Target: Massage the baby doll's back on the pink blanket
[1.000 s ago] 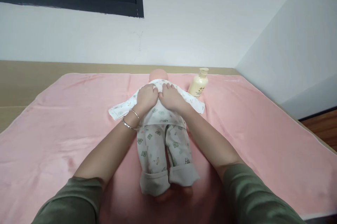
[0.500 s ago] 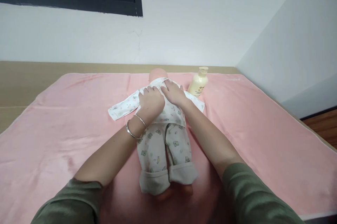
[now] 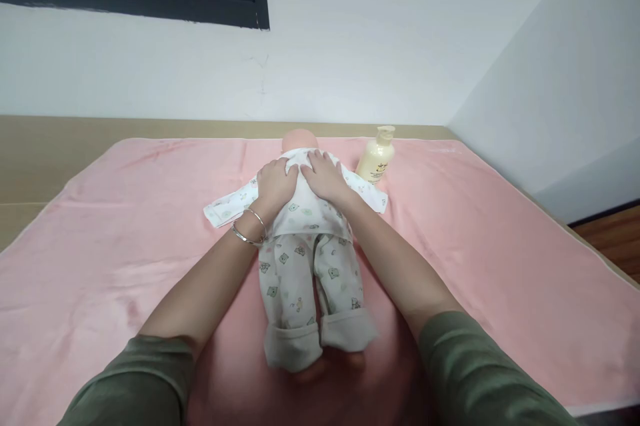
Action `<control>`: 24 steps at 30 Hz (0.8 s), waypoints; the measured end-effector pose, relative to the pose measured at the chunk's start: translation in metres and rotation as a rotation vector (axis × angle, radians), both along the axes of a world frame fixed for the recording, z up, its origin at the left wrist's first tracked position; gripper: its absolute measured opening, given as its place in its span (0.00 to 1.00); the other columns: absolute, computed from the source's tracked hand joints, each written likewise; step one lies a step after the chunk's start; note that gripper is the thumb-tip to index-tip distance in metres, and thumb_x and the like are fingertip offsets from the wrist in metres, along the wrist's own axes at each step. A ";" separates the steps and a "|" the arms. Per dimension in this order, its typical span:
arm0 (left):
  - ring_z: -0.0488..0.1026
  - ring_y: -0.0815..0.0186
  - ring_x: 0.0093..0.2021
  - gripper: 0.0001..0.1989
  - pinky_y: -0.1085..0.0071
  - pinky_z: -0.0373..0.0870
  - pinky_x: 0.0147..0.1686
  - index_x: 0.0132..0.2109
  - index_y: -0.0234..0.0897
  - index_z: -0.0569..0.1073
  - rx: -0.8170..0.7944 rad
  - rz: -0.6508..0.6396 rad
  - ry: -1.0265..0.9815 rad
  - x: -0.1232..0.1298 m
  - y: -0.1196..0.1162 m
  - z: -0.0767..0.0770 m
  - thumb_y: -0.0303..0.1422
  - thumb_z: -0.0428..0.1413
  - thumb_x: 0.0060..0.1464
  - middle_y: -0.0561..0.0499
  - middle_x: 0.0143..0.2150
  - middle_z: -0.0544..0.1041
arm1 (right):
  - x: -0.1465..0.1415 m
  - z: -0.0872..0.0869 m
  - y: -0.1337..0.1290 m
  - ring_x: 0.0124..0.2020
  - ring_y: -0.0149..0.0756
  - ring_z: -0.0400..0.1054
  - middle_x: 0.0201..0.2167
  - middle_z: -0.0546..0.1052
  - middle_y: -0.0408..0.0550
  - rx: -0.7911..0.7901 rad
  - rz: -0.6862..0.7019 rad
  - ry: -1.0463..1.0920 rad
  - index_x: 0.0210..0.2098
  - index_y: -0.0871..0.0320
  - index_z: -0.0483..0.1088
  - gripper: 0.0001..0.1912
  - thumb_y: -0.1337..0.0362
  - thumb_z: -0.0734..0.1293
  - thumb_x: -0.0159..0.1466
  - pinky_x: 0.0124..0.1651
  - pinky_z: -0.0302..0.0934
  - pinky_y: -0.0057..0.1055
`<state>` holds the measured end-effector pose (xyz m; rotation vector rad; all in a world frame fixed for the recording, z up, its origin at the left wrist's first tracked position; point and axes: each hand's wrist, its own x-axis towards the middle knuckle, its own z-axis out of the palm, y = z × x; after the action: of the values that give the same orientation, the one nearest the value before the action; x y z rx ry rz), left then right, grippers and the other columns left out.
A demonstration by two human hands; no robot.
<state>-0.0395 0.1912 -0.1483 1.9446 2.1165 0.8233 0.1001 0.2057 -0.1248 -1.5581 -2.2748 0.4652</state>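
Two hands, the left hand [image 3: 274, 184] and the right hand [image 3: 325, 178], rest palm-down on the upper trunk of the doll [image 3: 309, 213]; both are unclenched, fingers extended and slightly spread, and grasp nothing; the thumbs point inward and lie just beside each other, a narrow gap between them; the amount of pressure cannot be told. The left wrist carries a silver-coloured bracelet [image 3: 246, 239]; the forearms are bare; green sleeves [image 3: 480, 366] cover the arms above them.

The doll lies lengthwise between the forearms on a pink cloth [image 3: 125, 226]; its head [image 3: 300, 140] points away from the wearer, just beyond the fingertips; the shirt [image 3: 300, 221] is white with small printed figures, its arms extended to both sides; the hem overlaps the trousers [image 3: 295, 279], which bear a similar print; the cuffs [image 3: 293, 348] are turned up and plain; the feet [image 3: 354, 361] show below in shadow, partly hidden.

One pale yellow bottle [image 3: 375, 161] stands on the cloth, just beside the shirt arm on the wearer's right; contact between the two cannot be determined; its lettering is too small to read. The cloth covers most of the beige surface [image 3: 65, 149]; behind rises a white wall [image 3: 350, 46] with a dark window frame [image 3: 200, 3] at upper left.
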 end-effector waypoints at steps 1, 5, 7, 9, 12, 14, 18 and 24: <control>0.71 0.49 0.64 0.27 0.53 0.64 0.65 0.62 0.34 0.72 0.006 0.002 0.007 0.001 0.000 -0.001 0.40 0.41 0.65 0.39 0.61 0.77 | 0.001 -0.005 0.007 0.78 0.56 0.43 0.77 0.52 0.55 0.001 -0.029 0.015 0.72 0.60 0.55 0.32 0.52 0.50 0.73 0.75 0.37 0.68; 0.71 0.49 0.64 0.28 0.53 0.63 0.66 0.64 0.34 0.71 0.007 0.010 0.012 0.001 -0.001 -0.001 0.40 0.41 0.65 0.38 0.62 0.77 | 0.003 -0.017 0.017 0.79 0.54 0.40 0.78 0.50 0.53 0.015 -0.063 0.040 0.74 0.58 0.51 0.36 0.49 0.52 0.72 0.76 0.32 0.65; 0.71 0.49 0.64 0.28 0.53 0.63 0.66 0.64 0.34 0.71 -0.001 0.015 0.009 0.001 -0.001 0.000 0.41 0.41 0.66 0.38 0.62 0.77 | 0.003 -0.018 0.015 0.79 0.53 0.40 0.78 0.51 0.53 0.019 -0.062 0.041 0.74 0.58 0.52 0.36 0.49 0.52 0.72 0.76 0.33 0.65; 0.71 0.48 0.64 0.28 0.52 0.63 0.66 0.64 0.35 0.71 -0.009 0.020 0.008 0.001 -0.002 0.001 0.41 0.41 0.66 0.38 0.63 0.76 | 0.002 -0.017 0.013 0.79 0.53 0.41 0.78 0.51 0.53 0.018 -0.058 0.039 0.74 0.58 0.52 0.36 0.49 0.52 0.71 0.76 0.33 0.65; 0.70 0.47 0.64 0.27 0.49 0.63 0.65 0.64 0.35 0.71 -0.019 0.023 0.014 0.003 -0.004 0.003 0.41 0.41 0.66 0.37 0.63 0.76 | 0.003 -0.015 0.012 0.78 0.53 0.42 0.77 0.51 0.55 0.033 -0.051 0.022 0.74 0.60 0.52 0.37 0.49 0.52 0.71 0.76 0.34 0.63; 0.71 0.46 0.64 0.27 0.48 0.63 0.65 0.63 0.36 0.71 -0.023 0.026 0.023 0.003 -0.005 0.004 0.41 0.41 0.66 0.37 0.62 0.76 | 0.004 -0.014 0.012 0.78 0.53 0.44 0.77 0.53 0.56 0.057 -0.039 0.008 0.73 0.61 0.54 0.36 0.49 0.52 0.72 0.76 0.36 0.62; 0.71 0.46 0.64 0.26 0.49 0.64 0.64 0.63 0.36 0.71 -0.020 0.030 0.032 0.004 -0.005 0.004 0.41 0.41 0.66 0.37 0.62 0.76 | 0.005 -0.013 0.011 0.76 0.52 0.48 0.76 0.57 0.56 0.092 -0.007 -0.015 0.72 0.60 0.57 0.34 0.49 0.52 0.72 0.76 0.41 0.57; 0.72 0.48 0.62 0.26 0.52 0.65 0.64 0.61 0.33 0.72 -0.004 -0.003 0.031 0.002 -0.002 0.002 0.40 0.41 0.66 0.35 0.59 0.78 | 0.005 -0.010 0.008 0.75 0.54 0.51 0.75 0.59 0.57 0.100 -0.020 -0.035 0.71 0.61 0.58 0.34 0.50 0.52 0.72 0.75 0.45 0.55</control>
<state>-0.0378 0.1893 -0.1462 1.9709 2.1310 0.7929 0.1049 0.2140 -0.1351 -1.5503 -2.2690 0.3164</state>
